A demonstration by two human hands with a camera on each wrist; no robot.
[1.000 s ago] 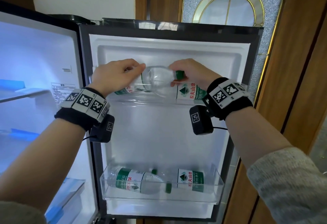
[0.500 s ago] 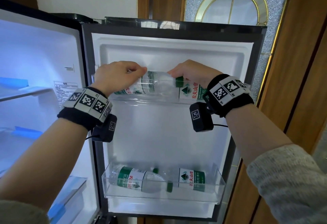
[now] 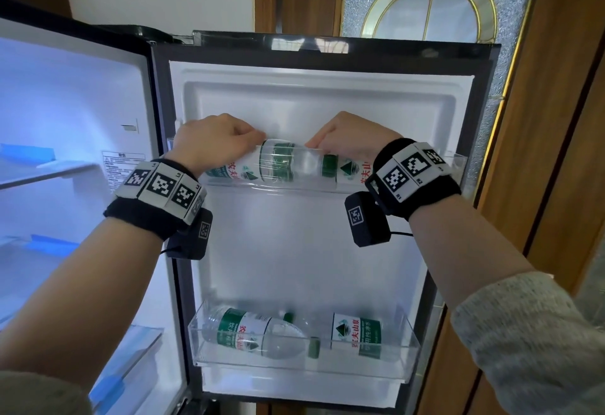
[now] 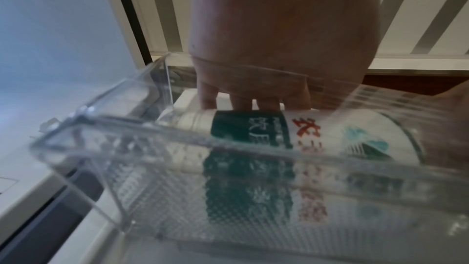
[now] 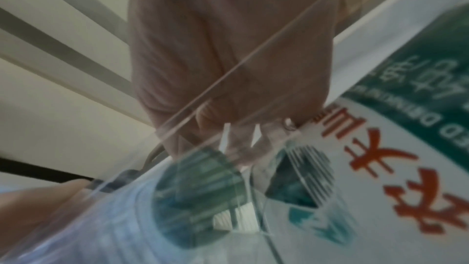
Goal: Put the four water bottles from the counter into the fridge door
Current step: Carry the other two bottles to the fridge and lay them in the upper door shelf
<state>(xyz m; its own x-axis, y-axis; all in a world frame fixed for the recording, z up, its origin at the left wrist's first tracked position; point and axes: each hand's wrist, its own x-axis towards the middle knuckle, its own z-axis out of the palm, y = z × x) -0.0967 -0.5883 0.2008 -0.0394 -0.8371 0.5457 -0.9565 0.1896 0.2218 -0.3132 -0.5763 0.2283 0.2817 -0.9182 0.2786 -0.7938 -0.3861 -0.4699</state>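
Note:
A clear water bottle (image 3: 288,165) with a green-and-white label lies on its side in the fridge door's upper clear bin (image 3: 457,169). Its green cap (image 3: 329,164) points right. My left hand (image 3: 216,143) grips its base end from above, fingers (image 4: 253,97) curled over the label (image 4: 256,131). My right hand (image 3: 347,136) holds the neck end, fingers (image 5: 241,140) by the cap (image 5: 198,188). A second bottle (image 3: 355,174) sits in the same bin under my right wrist, its label (image 5: 380,148) close to that hand. Two more bottles (image 3: 252,332) (image 3: 357,334) lie in the lower door bin (image 3: 406,368).
The fridge door stands open, facing me, with a wooden door and a leaded glass pane (image 3: 432,5) behind it. The lit fridge interior (image 3: 65,152) with shelves is on the left. The door wall between the two bins is bare.
Both hands have lowered the bottle from a raised tilt until it lies flat in the upper bin. The camera has moved a little closer.

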